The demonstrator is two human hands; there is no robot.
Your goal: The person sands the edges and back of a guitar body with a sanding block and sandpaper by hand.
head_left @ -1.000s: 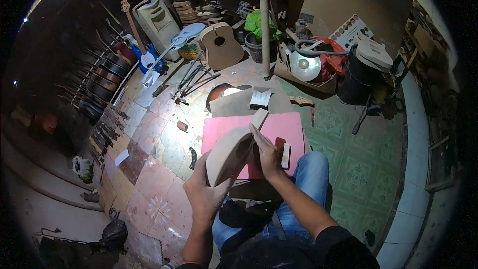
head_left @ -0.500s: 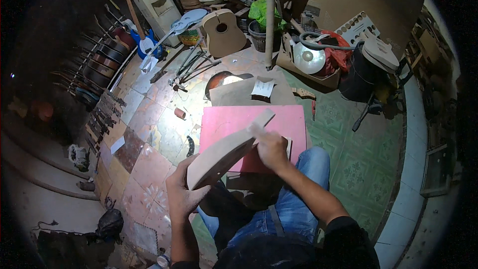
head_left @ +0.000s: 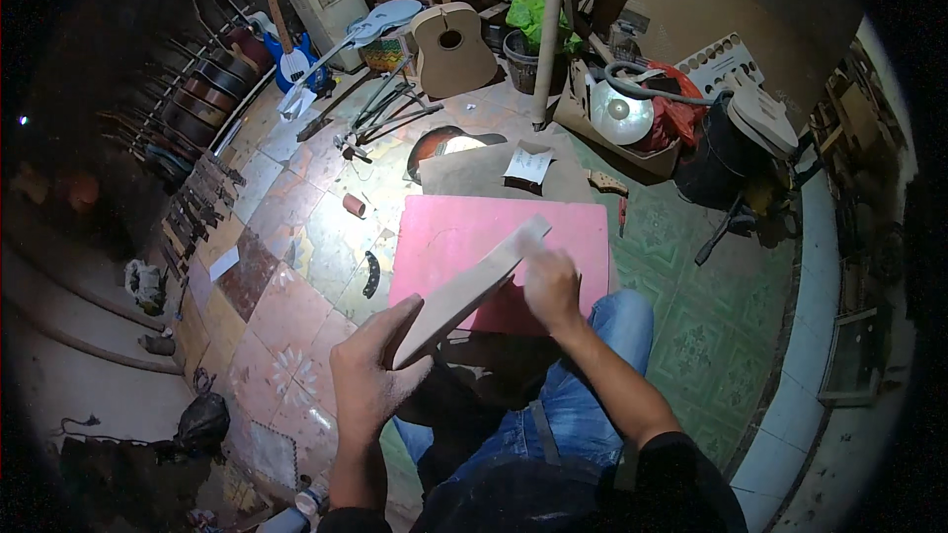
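Note:
A pale, bare wooden guitar body (head_left: 464,298) is tilted edge-up above my lap, slanting from near left to far right. My left hand (head_left: 373,367) grips its near end, thumb on one side and fingers on the other. At the far end, my right hand (head_left: 553,291) is curled and blurred by motion against the edge. Whatever its fingers press there is too smeared to make out. Under the far part of the body lies a pink board (head_left: 434,227).
Beyond the board are a brown sheet (head_left: 464,178) and a sunburst guitar body (head_left: 428,150). A dark curved piece (head_left: 371,274) and a reddish roll (head_left: 354,205) lie on the tiles. Guitars (head_left: 202,104) stand racked at left; a filled cardboard box (head_left: 592,138) sits at far right.
The guitar body has turned to show a narrower edge, its far end slightly farther right. My right hand has shifted right along with it. My left hand still holds the near end.

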